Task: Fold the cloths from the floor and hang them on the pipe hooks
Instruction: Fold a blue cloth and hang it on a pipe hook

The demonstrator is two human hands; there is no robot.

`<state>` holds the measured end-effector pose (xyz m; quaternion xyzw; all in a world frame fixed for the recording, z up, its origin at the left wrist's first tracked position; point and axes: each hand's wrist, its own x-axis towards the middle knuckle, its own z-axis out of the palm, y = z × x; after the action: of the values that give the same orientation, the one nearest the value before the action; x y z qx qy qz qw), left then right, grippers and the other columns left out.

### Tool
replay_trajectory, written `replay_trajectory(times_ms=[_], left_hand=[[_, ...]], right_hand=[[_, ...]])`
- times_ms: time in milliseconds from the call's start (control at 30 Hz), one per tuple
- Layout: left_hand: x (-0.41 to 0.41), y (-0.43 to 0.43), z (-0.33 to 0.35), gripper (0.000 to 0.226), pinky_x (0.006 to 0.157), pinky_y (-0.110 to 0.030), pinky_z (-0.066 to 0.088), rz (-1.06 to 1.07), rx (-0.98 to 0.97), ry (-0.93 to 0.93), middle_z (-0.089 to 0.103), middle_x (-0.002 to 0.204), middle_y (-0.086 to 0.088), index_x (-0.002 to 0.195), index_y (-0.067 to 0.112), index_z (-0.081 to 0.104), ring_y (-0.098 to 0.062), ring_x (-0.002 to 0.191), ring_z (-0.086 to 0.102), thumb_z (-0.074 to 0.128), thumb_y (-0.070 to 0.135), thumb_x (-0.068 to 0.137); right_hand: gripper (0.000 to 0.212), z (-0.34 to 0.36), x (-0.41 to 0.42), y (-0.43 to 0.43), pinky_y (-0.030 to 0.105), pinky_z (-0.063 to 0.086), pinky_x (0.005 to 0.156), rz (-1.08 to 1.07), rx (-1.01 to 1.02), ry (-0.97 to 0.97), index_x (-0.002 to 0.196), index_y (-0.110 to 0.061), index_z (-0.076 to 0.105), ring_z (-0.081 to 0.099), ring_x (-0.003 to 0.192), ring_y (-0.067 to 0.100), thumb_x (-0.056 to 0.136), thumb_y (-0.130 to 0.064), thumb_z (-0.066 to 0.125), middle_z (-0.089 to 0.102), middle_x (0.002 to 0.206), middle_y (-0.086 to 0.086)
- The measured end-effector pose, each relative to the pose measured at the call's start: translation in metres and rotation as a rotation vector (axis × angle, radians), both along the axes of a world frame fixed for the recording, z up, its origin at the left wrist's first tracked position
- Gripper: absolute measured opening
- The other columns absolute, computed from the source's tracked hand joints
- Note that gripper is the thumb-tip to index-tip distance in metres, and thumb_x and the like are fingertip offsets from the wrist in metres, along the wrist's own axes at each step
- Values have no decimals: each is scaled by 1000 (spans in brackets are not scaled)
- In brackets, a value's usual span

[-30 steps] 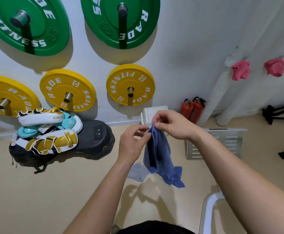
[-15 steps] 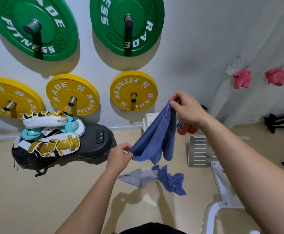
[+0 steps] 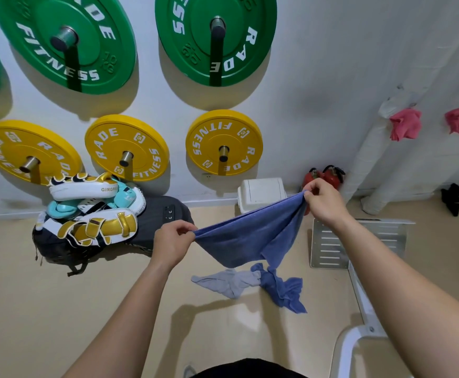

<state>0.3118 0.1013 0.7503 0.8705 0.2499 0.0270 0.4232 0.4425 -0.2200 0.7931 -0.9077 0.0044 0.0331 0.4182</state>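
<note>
You are holding a plain blue cloth (image 3: 250,236). Lying on the beige floor (image 3: 59,309) are a pale grey cloth (image 3: 227,282) and a second blue cloth (image 3: 284,291). Two pink cloths (image 3: 404,124) are hanging on white pipes (image 3: 364,159). Green plates (image 3: 67,42) and yellow plates (image 3: 126,147) are showing white lettering.

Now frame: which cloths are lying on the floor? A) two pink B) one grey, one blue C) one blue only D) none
B: a grey cloth and a crumpled blue cloth lie on the floor, below the stretched blue cloth pinched by the left hand and right hand.
</note>
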Motion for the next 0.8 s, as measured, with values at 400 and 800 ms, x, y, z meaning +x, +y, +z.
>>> replay_trajectory(times_ms=[400,800], left_hand=[[28,5,30,3,71,-33,51,-99,289,-225,65,84,12,87,27,66,-12,82,61,68,26,89],[33,-2,23,6,66,-29,39,-58,131,-197,64,87,4,92,24,59,-17,83,58,57,21,98]], right_hand=[[13,-25,-14,-16,31,41,77,-54,16,43,91,-16,59,59,93,25,98,-10,50,64,96,3],[10,-4,-11,-11,33,43,77,-106,184,-115,99,-21,55,57,88,20,102,-17,46,59,89,-7]])
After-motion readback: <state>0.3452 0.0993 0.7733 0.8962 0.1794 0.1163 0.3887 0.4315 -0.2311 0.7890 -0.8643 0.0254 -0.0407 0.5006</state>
